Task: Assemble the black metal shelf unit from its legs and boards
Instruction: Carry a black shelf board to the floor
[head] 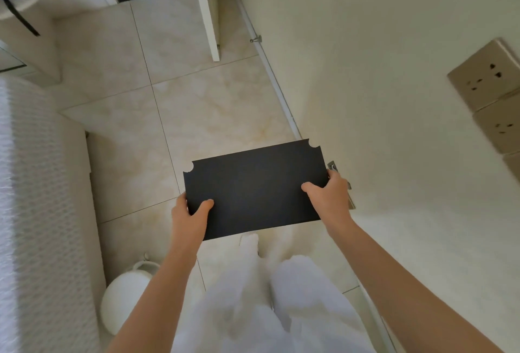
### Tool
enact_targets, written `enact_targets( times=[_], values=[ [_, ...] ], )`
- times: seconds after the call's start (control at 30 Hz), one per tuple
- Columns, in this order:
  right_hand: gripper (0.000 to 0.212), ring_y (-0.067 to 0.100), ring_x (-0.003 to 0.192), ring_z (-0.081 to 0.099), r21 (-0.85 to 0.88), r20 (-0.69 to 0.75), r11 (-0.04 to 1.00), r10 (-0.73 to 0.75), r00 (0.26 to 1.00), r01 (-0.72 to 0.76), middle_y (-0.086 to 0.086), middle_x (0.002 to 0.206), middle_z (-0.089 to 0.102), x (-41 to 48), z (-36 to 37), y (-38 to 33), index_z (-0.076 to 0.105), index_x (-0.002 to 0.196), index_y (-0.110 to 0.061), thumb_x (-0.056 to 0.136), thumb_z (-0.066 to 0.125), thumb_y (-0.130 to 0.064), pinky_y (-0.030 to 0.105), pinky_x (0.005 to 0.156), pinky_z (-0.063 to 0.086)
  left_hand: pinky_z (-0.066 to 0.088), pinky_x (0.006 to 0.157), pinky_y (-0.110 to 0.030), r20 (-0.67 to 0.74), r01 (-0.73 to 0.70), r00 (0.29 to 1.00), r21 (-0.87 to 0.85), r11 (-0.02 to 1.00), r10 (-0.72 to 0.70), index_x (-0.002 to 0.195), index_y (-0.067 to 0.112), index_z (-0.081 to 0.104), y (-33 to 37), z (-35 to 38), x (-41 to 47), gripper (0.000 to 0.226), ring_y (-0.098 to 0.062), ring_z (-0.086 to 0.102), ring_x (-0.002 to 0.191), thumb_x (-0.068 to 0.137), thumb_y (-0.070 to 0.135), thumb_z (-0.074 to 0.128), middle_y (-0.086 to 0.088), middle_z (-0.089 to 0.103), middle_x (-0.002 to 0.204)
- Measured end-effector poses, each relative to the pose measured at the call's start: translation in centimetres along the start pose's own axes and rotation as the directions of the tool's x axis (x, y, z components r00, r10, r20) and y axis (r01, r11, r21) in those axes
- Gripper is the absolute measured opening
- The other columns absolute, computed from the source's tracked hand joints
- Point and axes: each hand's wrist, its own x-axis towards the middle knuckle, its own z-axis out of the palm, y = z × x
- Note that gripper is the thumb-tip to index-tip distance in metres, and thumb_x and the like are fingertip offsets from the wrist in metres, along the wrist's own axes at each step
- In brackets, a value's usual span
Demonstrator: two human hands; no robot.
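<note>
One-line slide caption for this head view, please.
The left hand and right hand hold the black shelf board by its short ends above the tiled floor.

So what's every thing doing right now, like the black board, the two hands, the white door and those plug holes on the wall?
Flat black metal shelf board: held up over the tiled floor, attached to nothing.
Left hand: grips the board's left end, thumb on top.
Right hand: grips its right end, thumb on top.
White door: open.
Beige wall sockets: nothing plugged in.
</note>
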Motion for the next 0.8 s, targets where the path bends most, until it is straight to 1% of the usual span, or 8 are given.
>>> enact_targets(
  times=[0.1,0.2,0.27,0.33,0.5,0.57,0.67,0.8],
  values=[
    [0.044,0.009,0.083,0.051,-0.061,-0.009,0.998,0.001,1.000,-0.002,0.006,0.119,0.049,3.4,0.3,-1.7,0.053,0.123,-0.011,0.082,0.068,-0.018,0.020,0.057,0.038,0.047,0.069,-0.024,0.013,0.013,1.000,-0.022,1.000,-0.013,0.123,0.030,0.052,2.0,1.5,2.8,0.030,-0.003,0.061,0.097,0.096,0.020,0.060,0.021,0.062,0.109],
    [0.047,0.016,0.089,0.052,-0.112,0.005,0.994,-0.008,1.000,0.008,0.006,0.122,0.050,7.2,0.6,-3.3,0.051,0.127,-0.011,0.083,0.067,-0.019,0.017,0.057,0.033,0.048,0.060,-0.015,0.017,0.018,1.000,-0.037,0.999,-0.017,0.120,0.032,0.055,3.5,3.5,5.0,0.024,0.002,0.063,0.090,0.098,0.025,0.062,0.024,0.063,0.105],
    [0.050,0.021,0.097,0.056,-0.121,0.040,0.993,-0.008,0.999,0.013,0.007,0.124,0.051,10.1,0.8,-4.4,0.050,0.129,-0.011,0.084,0.068,-0.020,0.020,0.063,0.042,0.046,0.051,-0.006,0.003,0.018,1.000,-0.055,0.998,-0.018,0.118,0.034,0.054,4.4,5.0,6.6,0.023,0.010,0.064,0.082,0.098,0.026,0.063,0.027,0.061,0.103],
    [0.052,0.025,0.102,0.057,-0.120,0.081,0.993,-0.008,0.997,0.018,0.010,0.125,0.052,13.2,1.1,-5.2,0.048,0.131,-0.009,0.084,0.068,-0.019,0.028,0.075,0.051,0.046,0.049,-0.005,-0.021,0.037,0.999,-0.068,0.997,-0.038,0.119,0.036,0.053,5.1,6.5,8.3,0.025,0.008,0.063,0.083,0.098,0.028,0.064,0.028,0.060,0.103],
    [0.056,0.027,0.107,0.057,-0.157,0.171,0.987,-0.019,0.985,0.046,0.011,0.127,0.052,21.6,3.3,-5.6,0.048,0.133,-0.009,0.084,0.072,-0.021,0.037,0.087,0.055,0.047,0.057,-0.009,-0.088,0.080,0.992,-0.115,0.990,-0.091,0.121,0.036,0.055,4.6,10.8,14.0,0.028,0.005,0.061,0.093,0.097,0.028,0.065,0.028,0.062,0.107],
    [0.057,0.026,0.106,0.058,-0.169,0.193,0.984,-0.026,0.981,0.059,0.010,0.127,0.053,25.1,4.9,-5.1,0.048,0.134,-0.009,0.084,0.073,-0.022,0.037,0.090,0.055,0.046,0.061,-0.011,-0.108,0.094,0.988,-0.135,0.986,-0.109,0.122,0.034,0.054,3.5,12.8,16.9,0.028,0.003,0.061,0.096,0.097,0.027,0.064,0.026,0.062,0.108],
    [0.055,0.027,0.103,0.059,-0.193,0.204,0.980,-0.006,0.979,0.046,0.012,0.125,0.054,30.5,8.0,-3.4,0.049,0.132,-0.006,0.084,0.072,-0.018,0.035,0.084,0.055,0.045,0.063,-0.012,-0.123,0.128,0.982,-0.136,0.982,-0.145,0.125,0.031,0.053,0.7,15.6,21.9,0.029,0.000,0.060,0.096,0.098,0.027,0.064,0.021,0.061,0.111],
    [0.047,0.025,0.096,0.059,-0.237,0.212,0.971,0.032,0.977,0.019,0.014,0.123,0.055,37.9,12.8,0.6,0.051,0.129,-0.006,0.085,0.068,-0.013,0.022,0.061,0.045,0.045,0.064,-0.014,-0.117,0.147,0.980,-0.100,0.984,-0.158,0.139,0.022,0.049,-4.2,18.8,29.5,0.045,-0.005,0.059,0.096,0.098,0.031,0.063,0.009,0.059,0.122]
  ],
)
